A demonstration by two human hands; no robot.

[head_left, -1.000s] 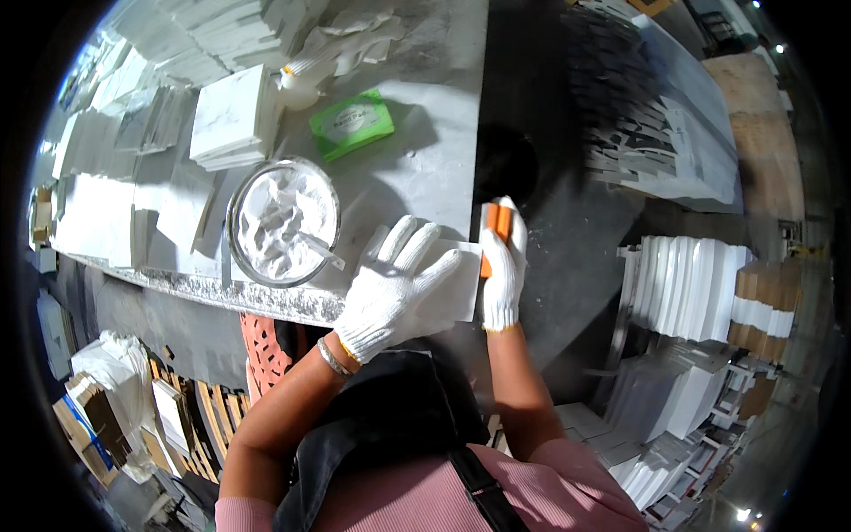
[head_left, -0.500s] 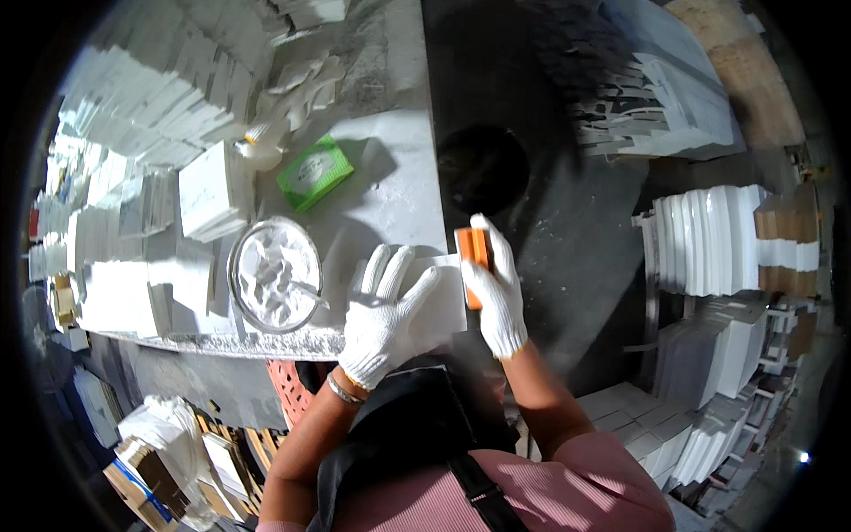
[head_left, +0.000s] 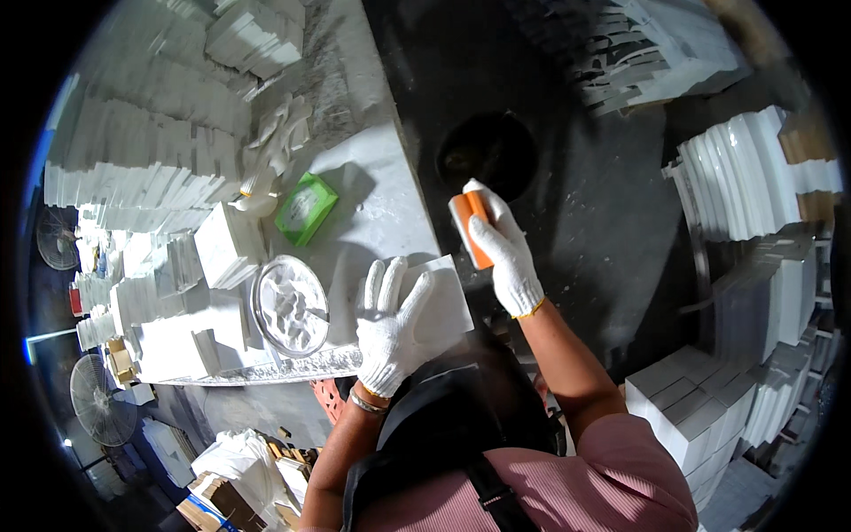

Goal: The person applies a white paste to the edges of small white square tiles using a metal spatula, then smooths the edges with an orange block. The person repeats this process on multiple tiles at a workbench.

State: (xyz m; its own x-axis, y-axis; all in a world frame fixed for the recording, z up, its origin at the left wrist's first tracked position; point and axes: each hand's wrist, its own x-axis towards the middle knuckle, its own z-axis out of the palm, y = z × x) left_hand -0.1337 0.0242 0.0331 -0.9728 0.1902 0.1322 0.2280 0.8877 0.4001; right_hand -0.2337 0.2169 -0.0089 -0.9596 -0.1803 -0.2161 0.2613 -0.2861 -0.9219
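In a white knitted glove, my left hand lies with fingers spread on a white square tile at the table's near right corner. The tile's right side sticks out slightly past the table edge. My right hand, gloved the same way, grips an orange block with a pale face along its left side. That block is over the dark floor, up and to the right of the tile and apart from it. A round clear bowl of crumpled-looking white material stands left of my left hand.
A green box lies on the white table beyond the bowl. Stacks of white tiles crowd the table's left side. A dark round bucket stands off the right edge. More stacked white slabs are at right.
My right hand has lifted the orange block away from the tile's right edge, outward and farther off. The left hand stays on the tile. The whole view has turned somewhat.
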